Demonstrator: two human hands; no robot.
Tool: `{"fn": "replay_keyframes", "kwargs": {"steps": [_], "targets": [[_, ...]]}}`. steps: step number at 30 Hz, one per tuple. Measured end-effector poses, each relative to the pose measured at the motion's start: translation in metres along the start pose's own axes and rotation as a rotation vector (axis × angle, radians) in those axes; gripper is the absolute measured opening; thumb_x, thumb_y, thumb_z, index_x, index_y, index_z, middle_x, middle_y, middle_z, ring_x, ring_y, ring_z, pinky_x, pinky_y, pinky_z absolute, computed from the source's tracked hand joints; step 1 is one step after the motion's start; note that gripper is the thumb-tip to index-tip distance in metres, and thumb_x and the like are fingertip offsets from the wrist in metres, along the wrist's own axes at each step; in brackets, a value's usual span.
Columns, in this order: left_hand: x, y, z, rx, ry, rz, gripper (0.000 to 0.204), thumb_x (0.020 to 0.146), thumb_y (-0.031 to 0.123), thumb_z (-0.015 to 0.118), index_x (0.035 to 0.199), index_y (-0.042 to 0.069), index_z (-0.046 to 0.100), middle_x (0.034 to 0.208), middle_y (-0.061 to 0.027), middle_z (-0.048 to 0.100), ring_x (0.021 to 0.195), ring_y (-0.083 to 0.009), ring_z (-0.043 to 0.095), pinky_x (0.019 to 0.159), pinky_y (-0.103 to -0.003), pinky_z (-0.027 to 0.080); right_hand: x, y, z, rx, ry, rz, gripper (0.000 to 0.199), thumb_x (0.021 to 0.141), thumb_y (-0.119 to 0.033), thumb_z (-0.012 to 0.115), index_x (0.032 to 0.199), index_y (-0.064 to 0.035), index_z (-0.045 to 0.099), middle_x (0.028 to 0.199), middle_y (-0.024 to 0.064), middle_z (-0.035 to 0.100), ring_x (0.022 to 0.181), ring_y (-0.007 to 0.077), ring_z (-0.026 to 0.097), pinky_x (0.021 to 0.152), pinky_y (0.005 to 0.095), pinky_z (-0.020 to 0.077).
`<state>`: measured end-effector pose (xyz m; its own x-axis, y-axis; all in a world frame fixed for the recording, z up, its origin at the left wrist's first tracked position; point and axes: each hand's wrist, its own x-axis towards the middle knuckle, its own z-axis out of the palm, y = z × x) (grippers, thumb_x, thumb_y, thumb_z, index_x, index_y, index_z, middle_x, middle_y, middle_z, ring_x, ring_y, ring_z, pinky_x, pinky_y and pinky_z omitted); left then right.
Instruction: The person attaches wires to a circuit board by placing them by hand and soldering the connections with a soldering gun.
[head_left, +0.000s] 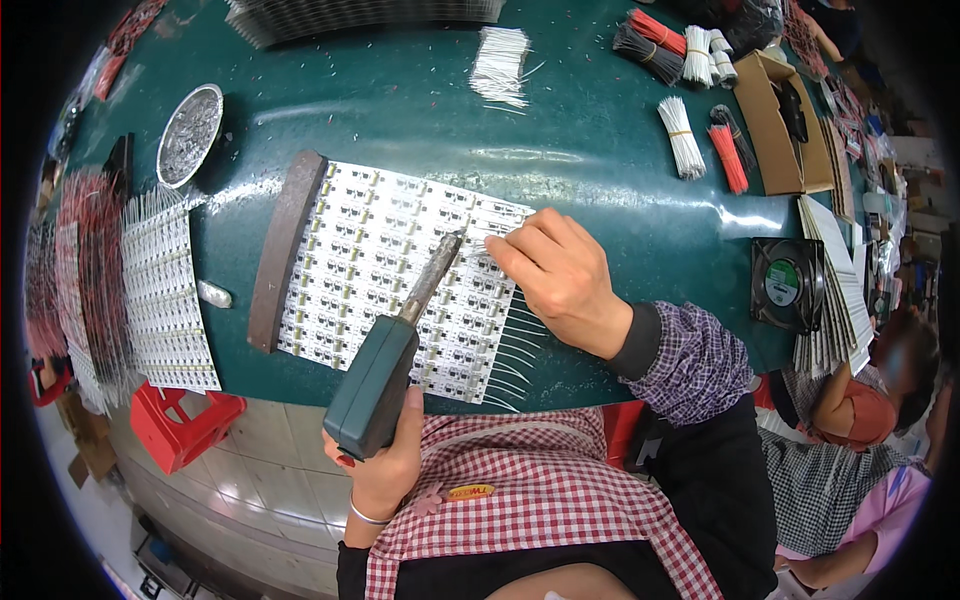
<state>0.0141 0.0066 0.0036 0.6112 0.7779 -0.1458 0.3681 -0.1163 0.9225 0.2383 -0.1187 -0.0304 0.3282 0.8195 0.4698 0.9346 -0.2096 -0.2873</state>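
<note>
Green-handled soldering iron (385,365) gripped in my left hand (385,470), my right hand (560,275) pinches a white wire (490,232) onto the LED board panel (390,270).

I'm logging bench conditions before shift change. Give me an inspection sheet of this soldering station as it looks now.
Surface: dark green table, glossy, strewn with small wire clippings.
Job's things: white circuit board panel against a brown bar; soldering iron with its tip on the panel.
Clutter: metal dish of solder dross, second board panel, cardboard box.
Grippers: left hand grips the iron's handle; right hand pinches a thin white wire at the panel's edge.
Cables: white wire bundles, red bundle.
Surroundings: small fan, red stool, other people at the right.
</note>
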Motion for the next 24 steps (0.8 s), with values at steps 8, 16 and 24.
{"fn": "replay_keyframes", "kwargs": {"steps": [8,16,24], "targets": [[0.004,-0.002,0.001,0.093,-0.024,0.162,0.019,0.079,0.007,0.079,0.093,-0.002,0.071,0.083,-0.0098,0.070,0.064,-0.0166,0.063,0.060,-0.028,0.050,0.001,0.000,0.000,-0.008,-0.008,-0.009,0.033,0.068,-0.003,0.065,0.100,-0.0002,0.067,0.084,0.0056,0.059,0.081,0.0227,0.058,0.065,0.0336,0.0472],[0.010,0.004,0.001,0.085,-0.099,0.232,0.016,0.078,-0.001,0.074,0.092,-0.003,0.068,0.085,-0.0103,0.064,0.062,-0.0174,0.060,0.057,-0.028,0.047,0.002,-0.001,-0.001,-0.014,-0.030,-0.012,0.033,0.068,-0.004,0.064,0.100,0.0009,0.067,0.084,0.0058,0.058,0.081,0.0228,0.058,0.065,0.0331,0.0467],[0.008,0.000,-0.001,0.215,-0.051,0.336,0.016,0.077,0.001,0.077,0.091,-0.002,0.070,0.079,-0.0089,0.068,0.061,-0.0157,0.063,0.056,-0.028,0.049,0.003,-0.002,-0.001,-0.024,-0.028,-0.010,0.033,0.067,-0.004,0.065,0.100,0.0012,0.068,0.084,0.0063,0.058,0.081,0.0228,0.058,0.065,0.0333,0.0469]]}}
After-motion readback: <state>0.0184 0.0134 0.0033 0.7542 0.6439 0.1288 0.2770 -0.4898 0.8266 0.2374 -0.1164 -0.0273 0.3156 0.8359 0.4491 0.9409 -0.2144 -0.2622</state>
